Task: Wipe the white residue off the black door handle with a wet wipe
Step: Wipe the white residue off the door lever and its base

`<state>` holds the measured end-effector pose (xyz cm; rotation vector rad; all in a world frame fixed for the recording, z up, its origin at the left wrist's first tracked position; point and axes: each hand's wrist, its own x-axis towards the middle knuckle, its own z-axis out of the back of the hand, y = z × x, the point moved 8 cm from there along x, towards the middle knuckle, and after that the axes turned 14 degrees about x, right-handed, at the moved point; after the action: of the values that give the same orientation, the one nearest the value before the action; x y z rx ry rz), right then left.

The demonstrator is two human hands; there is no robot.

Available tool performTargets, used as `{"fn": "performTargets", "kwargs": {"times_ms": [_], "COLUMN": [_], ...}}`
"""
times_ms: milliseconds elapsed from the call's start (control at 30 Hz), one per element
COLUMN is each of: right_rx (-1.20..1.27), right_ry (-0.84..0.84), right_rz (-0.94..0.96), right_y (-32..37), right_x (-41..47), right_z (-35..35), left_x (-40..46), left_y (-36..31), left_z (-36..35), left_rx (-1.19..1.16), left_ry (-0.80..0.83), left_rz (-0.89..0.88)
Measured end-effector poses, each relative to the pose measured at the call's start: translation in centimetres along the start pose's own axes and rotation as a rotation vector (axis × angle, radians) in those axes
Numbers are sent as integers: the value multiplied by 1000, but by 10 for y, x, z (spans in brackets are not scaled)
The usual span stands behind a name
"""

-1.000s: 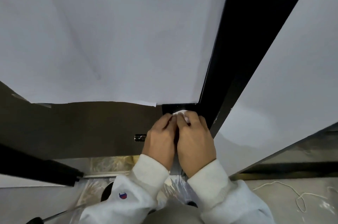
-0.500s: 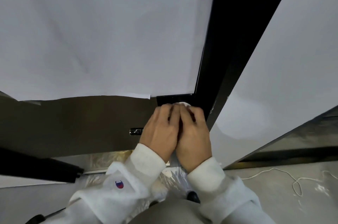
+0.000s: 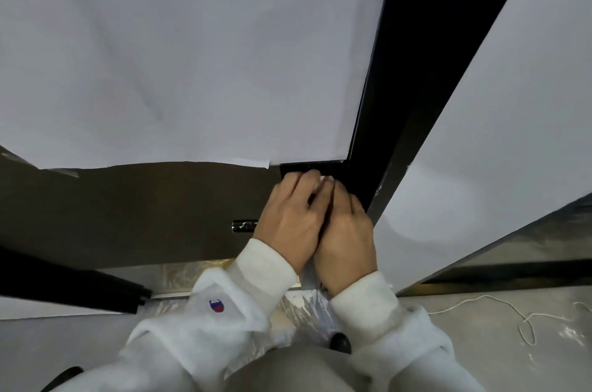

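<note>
Hands pressed side by side hide the black door handle [image 3: 307, 167], at the dark door's right edge below a white paper sheet [image 3: 192, 55]. My left hand [image 3: 288, 222] and right hand [image 3: 346, 231] curl together over a white wet wipe [image 3: 321, 182], apparently to bear down on residue. Only a sliver of wipe peeks out, less than a second ago.

Glossy black door frame [image 3: 413, 77]; matt white paper sheet [image 3: 192, 55]; fleecy sleeves [image 3: 224, 311].
</note>
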<state>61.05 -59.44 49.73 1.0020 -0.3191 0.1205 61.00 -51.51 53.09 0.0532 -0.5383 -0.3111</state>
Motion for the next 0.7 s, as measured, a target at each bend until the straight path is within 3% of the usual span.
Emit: {"fn": "performTargets", "kwargs": {"times_ms": [200,400,533,700], "right_rx": [96,25,50,133], "right_ry": [-43,17,-1,-121], "right_rz": [-26,140,136,35], "right_y": [-10,15,14,9], "right_x": [1,-3,-2,-7], "right_z": [5,-1,-2,6], "left_x": [8,-13,-15,-10], "left_y": [-15,13,22,17], "left_z": [4,-4,-19,-4], "left_rx": [152,35,-59,-80], "left_ry": [-16,88,194,85], "left_rz": [-120,72,135,162]}}
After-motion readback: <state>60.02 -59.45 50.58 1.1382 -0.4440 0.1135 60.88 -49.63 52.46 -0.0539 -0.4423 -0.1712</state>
